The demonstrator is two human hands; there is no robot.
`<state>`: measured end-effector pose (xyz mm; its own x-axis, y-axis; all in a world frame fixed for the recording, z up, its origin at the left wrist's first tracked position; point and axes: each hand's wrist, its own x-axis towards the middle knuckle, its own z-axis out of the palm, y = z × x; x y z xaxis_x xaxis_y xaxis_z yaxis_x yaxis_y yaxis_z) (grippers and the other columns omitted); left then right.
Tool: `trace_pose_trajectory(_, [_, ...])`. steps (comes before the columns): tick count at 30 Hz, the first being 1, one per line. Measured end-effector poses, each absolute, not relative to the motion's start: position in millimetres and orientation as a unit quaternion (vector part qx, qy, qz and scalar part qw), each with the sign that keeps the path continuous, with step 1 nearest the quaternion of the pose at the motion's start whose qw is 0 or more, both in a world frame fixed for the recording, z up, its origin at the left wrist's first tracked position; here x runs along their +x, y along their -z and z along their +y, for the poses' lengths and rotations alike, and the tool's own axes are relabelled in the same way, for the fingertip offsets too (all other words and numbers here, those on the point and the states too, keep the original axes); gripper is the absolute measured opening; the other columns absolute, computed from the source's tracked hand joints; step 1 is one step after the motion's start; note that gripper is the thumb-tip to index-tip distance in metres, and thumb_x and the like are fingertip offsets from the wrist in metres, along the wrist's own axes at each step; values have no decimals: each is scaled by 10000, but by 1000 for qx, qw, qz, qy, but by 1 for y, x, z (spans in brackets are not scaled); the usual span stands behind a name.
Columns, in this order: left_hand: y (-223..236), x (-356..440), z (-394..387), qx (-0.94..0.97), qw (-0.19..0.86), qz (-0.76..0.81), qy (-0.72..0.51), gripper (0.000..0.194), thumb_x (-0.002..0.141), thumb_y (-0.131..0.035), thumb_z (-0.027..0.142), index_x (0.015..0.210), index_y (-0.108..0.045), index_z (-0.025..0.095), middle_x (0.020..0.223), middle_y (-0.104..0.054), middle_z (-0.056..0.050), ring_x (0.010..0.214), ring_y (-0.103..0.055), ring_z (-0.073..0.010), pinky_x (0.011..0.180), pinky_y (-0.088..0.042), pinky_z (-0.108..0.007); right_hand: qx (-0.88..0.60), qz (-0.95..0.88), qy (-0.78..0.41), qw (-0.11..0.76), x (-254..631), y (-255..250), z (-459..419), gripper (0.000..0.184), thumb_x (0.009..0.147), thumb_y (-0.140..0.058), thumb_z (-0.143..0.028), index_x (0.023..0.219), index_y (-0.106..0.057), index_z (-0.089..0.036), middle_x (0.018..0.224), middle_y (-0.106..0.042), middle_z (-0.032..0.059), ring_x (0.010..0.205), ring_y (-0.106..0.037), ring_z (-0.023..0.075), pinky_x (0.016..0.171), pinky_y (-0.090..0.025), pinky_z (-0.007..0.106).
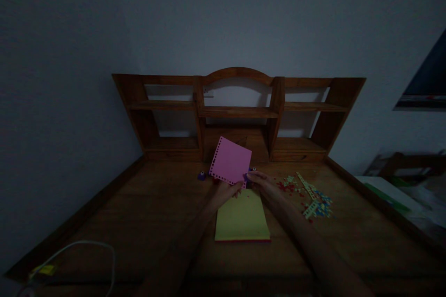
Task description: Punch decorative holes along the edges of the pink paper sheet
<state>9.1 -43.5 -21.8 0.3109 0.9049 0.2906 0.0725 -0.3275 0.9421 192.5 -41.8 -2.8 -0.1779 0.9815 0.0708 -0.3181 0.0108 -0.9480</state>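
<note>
A pink sheet [231, 161] with small holes along its left and lower edges is held up, tilted, above the desk. My left hand [228, 190] is closed on its lower edge, thumb in front. My right hand [260, 182] is closed at the sheet's lower right corner, its fingertips on a small purple piece [245, 177] whose kind is too dark to make out. Below both hands lies a pad of yellow paper [242, 220] with a red bottom edge. Purple objects with a white, eye-like spot stand behind: one [201, 175] left of the sheet, another [254, 169] partly hidden by my right hand.
On the right of the wooden desk [146, 213] lies a pile of small red, blue and pale green plastic pieces [318, 206], with long pale strips [305, 185]. A wooden shelf unit [240, 112] stands at the back. A white cable [87, 242] loops at the front left.
</note>
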Motion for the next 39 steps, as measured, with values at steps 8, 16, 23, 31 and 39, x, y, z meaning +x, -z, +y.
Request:
trace_pose_trajectory(8, [26, 9, -38, 664, 477, 367, -444, 313, 838, -612, 450, 769, -573, 147, 643, -583, -8, 523, -533, -115, 490, -403, -226, -372, -496, -577, 532, 194, 7, -41, 331, 653, -822, -496, 835, -758, -227, 817, -724, 49, 786, -639, 230, 709, -470, 354])
trace_pose_trajectory(16, [30, 8, -38, 657, 486, 366, -445, 299, 835, -613, 442, 790, -576, 149, 648, -579, -1, 526, -528, -112, 496, -406, -228, -383, -503, -574, 520, 193, 13, -36, 307, 672, -815, -456, 811, -743, -192, 751, -685, 30, 622, -547, 137, 604, -406, 287])
trace_pose_trajectory(23, [32, 8, -36, 667, 476, 380, -429, 327, 833, -598, 466, 734, -573, 155, 576, -547, 13, 494, -512, -114, 483, -390, -229, -355, -483, -613, 514, 191, 11, -38, 268, 680, -818, -416, 813, -748, -193, 816, -716, 44, 720, -614, 175, 681, -477, 307])
trace_pose_trajectory(31, [21, 8, -42, 690, 464, 367, -417, 255, 849, -568, 370, 684, -554, 176, 528, -532, 14, 501, -519, -130, 499, -393, -241, -338, -463, -641, 509, 191, 3, -45, 262, 620, -869, -341, 804, -732, -215, 872, -728, 56, 788, -659, 209, 799, -503, 378])
trace_pose_trajectory(39, [17, 8, -45, 685, 475, 370, -409, 280, 847, -594, 407, 691, -561, 176, 523, -524, 17, 483, -501, -124, 491, -378, -246, -319, -474, -662, 485, 193, 2, -46, 202, 646, -844, -324, 802, -753, -233, 898, -736, 64, 818, -667, 231, 817, -507, 399])
